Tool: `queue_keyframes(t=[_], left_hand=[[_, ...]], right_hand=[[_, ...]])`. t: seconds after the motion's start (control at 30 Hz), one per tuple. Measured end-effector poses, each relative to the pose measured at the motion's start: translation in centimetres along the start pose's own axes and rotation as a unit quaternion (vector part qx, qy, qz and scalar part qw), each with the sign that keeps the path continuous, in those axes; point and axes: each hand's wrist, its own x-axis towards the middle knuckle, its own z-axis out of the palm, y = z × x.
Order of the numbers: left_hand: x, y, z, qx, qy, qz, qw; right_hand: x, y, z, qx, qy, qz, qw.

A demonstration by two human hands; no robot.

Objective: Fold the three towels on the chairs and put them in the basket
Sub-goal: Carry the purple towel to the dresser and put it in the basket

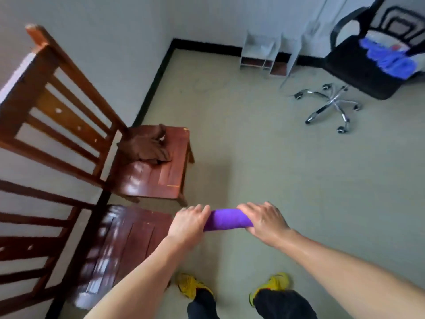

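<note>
Both hands, the left hand (pixel 187 223) and right hand (pixel 264 221), squeeze the ends of a small folded purple towel (pixel 226 220), held up over the floor near the front. If one hand lets go, it could flop open.

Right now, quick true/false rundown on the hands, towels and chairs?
1. Both the left hand and the right hand grip the purple towel. True.
2. The brown towel hangs over a chair back. False: it lies crumpled on the far wooden chair, on its seat.
3. A towel lies on the near wooden chair. False: no towel shows on its seat.
4. A blue cloth sits on the black office chair. True.
5. The purple towel hangs fully spread out. False: it is gathered into a short bundle between the hands.
</note>
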Motion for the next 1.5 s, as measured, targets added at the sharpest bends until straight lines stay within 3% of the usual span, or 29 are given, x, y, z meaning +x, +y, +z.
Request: queue_keyframes(t=[0.47,0.73,0.9,1.23,1.5], left_hand=[[30.4,30.4,-20.8,0.068,0.095,0.204,0.972],[48.3,47.2,-27.9,0.096,0.144,0.348,0.921],[59.7,60.4,-31.5,0.097,0.142,0.445,0.879],[68.9,88.0,-33.7,0.088,0.113,0.621,0.77],[72.7,111.4,-32.1,0.082,0.091,0.659,0.742]], right_hand=[[-16.2,35.4,-20.2,-0.055,0.152,0.229,0.96],[-23.5,53.5,-26.5,-0.103,0.207,0.362,0.903],[-28.9,65.5,-29.5,-0.123,0.24,0.465,0.843],[-46.0,78.8,-30.4,-0.086,0.246,0.635,0.727],[-61.9,93.4,-28.8,-0.08,0.224,0.683,0.69]])
